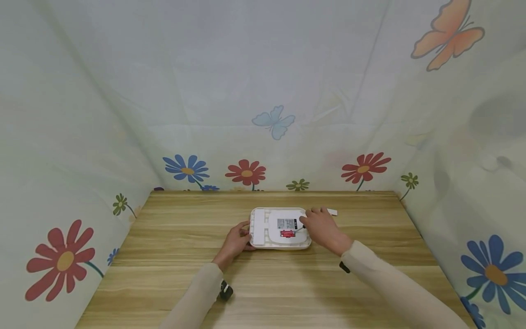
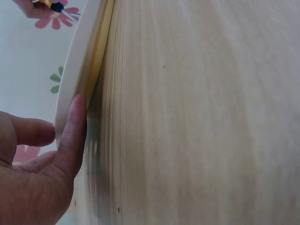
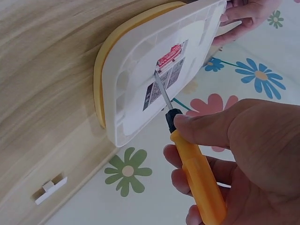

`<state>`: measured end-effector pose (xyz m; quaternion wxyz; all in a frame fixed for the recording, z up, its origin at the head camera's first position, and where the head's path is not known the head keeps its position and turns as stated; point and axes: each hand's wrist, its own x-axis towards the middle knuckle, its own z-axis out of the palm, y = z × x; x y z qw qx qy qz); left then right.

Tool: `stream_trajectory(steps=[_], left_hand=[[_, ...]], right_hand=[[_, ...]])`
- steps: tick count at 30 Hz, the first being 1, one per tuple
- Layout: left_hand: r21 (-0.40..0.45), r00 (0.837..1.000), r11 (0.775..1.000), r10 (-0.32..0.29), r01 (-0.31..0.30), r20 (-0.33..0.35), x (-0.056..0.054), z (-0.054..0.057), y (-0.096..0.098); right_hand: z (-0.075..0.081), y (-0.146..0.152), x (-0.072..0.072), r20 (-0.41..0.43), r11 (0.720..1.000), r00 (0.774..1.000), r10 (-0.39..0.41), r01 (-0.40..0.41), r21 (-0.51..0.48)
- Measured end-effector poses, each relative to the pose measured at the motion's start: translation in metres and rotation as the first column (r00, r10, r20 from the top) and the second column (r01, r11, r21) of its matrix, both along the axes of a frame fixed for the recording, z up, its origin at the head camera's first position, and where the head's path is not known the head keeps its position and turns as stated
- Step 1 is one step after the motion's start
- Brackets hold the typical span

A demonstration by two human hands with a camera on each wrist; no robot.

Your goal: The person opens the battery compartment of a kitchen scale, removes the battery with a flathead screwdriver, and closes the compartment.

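Note:
A rounded white plastic device (image 1: 260, 228) with a yellow lower layer (image 3: 99, 89) lies on the wooden table, its ribbed back facing up. A printed label (image 1: 286, 224) and a red, battery-like piece with white print (image 1: 287, 234) show on that back. My left hand (image 1: 237, 238) holds the device's left edge between thumb and fingers. In my right hand (image 1: 322, 228) is a screwdriver (image 3: 197, 176) with a yellow-orange handle and black collar. Its metal shaft slants down, and the tip meets the end of the red piece; exact contact is too small to tell.
Right of the device, near the right hand, lies a small white cover piece (image 1: 332, 212) with a tab. The wooden table (image 1: 279, 283) meets a cloth backdrop (image 1: 213, 137) printed with flowers and butterflies at its back and sides.

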<state>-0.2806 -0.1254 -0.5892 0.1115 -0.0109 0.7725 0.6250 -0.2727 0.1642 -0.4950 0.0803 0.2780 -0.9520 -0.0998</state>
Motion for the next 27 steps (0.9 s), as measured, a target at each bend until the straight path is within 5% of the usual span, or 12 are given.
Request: stream_trajectory(steps=[27], left_hand=[[0.005,1.0,1.0,-0.009,0.009,0.0,-0.001,0.001,-0.001]], right_hand=[[-0.021,0.011,-0.004,-0.009,0.991,0.999,-0.045,0.043,-0.129]])
